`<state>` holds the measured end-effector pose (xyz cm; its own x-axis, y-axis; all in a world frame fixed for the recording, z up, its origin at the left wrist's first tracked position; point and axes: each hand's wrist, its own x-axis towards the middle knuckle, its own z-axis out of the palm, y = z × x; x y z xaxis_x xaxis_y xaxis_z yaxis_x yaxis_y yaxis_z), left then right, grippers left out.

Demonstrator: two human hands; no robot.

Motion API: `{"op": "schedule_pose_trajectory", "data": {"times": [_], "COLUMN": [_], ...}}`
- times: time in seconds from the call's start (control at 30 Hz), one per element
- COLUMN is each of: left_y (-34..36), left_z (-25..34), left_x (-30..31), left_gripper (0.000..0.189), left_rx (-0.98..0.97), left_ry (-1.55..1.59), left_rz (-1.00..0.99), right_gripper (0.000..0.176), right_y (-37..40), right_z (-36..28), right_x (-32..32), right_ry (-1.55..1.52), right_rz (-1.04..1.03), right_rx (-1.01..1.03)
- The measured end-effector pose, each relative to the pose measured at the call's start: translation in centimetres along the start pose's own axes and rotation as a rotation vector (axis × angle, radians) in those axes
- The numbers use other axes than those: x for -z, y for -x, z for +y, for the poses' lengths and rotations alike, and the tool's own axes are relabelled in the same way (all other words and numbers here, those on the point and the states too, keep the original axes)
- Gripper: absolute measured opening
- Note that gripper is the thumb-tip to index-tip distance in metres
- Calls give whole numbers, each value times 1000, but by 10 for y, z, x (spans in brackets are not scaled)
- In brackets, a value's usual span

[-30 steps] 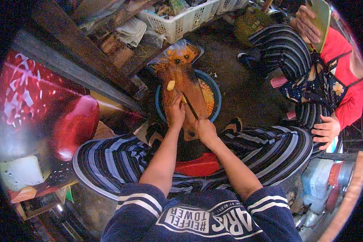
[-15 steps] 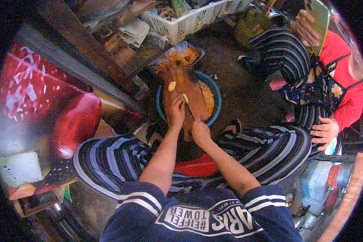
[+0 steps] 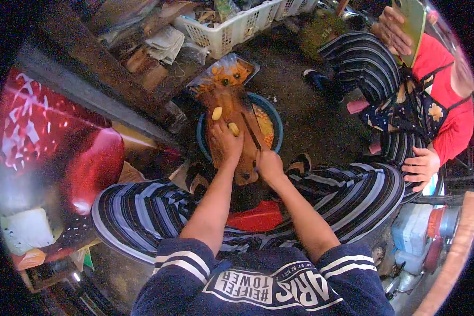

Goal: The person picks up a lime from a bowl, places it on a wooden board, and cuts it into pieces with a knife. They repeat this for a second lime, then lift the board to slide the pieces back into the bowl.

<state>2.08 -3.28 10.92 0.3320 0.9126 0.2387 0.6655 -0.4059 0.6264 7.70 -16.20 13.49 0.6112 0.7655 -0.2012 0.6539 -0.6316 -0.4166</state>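
A wooden cutting board (image 3: 226, 158) lies across a blue basin (image 3: 280, 129) between my knees. My left hand (image 3: 226, 143) is on the board, its fingers closed around a small pale-yellow piece of food (image 3: 233, 129). My right hand (image 3: 270, 165) grips a knife (image 3: 251, 130), whose dark blade points away from me over the board's right side, apart from the piece. Farther up the board sits another yellow piece (image 3: 217, 113). Small yellow-orange bits (image 3: 263, 122) fill the visible right part of the basin; the board hides the rest.
Beyond the board is a tray (image 3: 253, 69) of orange shreds with dark round things. A white plastic crate (image 3: 221, 38) stands at the back. At right sits a person in a red top (image 3: 450, 124), holding a phone (image 3: 415, 31). Wooden beams (image 3: 100, 58) run along the left.
The knife has shifted from beside the yellow piece toward the board's right side, its blade now apart from it. My left hand still holds the piece, now turned. The whole view has shifted slightly.
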Motion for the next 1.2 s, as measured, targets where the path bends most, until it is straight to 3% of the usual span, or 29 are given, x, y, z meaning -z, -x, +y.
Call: {"op": "schedule_pose_trajectory", "data": {"times": [0.1, 0.17, 0.37, 0.4, 0.47, 0.57, 0.7, 0.8, 1.0, 1.13, 1.2], "left_y": [-1, 3, 8, 11, 16, 16, 14, 15, 16, 18, 18], "left_z": [6, 8, -15, -17, -20, -21, -17, -22, -25, -28, -31], "left_x": [8, 12, -12, -13, -16, -6, 0, -4, -8, -16, -22], "left_gripper": [59, 30, 40, 40, 33, 29, 25, 23, 25, 26, 26], "left_rx": [35, -181, -208, -206, -217, -207, -214, -247, -166, -204, -204], "left_ry": [-22, -71, 325, 322, 354, 278, 336, 206, 379, 322, 313], "left_rz": [-181, -95, -95, -95, 91, -11, 0, 42, 0, 101, 166], "right_gripper": [23, 23, 22, 22, 22, 21, 20, 20, 22, 22, 24], "right_y": [-3, -5, -4, -3, -4, -2, 7, 6, -7, 4, 8], "right_z": [2, 8, 14, 13, 12, 8, -1, 3, 7, 0, -1], "right_x": [8, 4, -8, -9, -18, -12, 1, -14, -18, -4, -2], "right_ry": [-13, -6, -8, -18, 1, 20, 7, 28, 73, 9, 52], "right_rz": [35, 45, 17, -16, -5, 6, 63, 75, 18, 88, 19], "right_rx": [-36, -33, -16, 1, -19, -19, 30, 46, 122, 27, 102]}}
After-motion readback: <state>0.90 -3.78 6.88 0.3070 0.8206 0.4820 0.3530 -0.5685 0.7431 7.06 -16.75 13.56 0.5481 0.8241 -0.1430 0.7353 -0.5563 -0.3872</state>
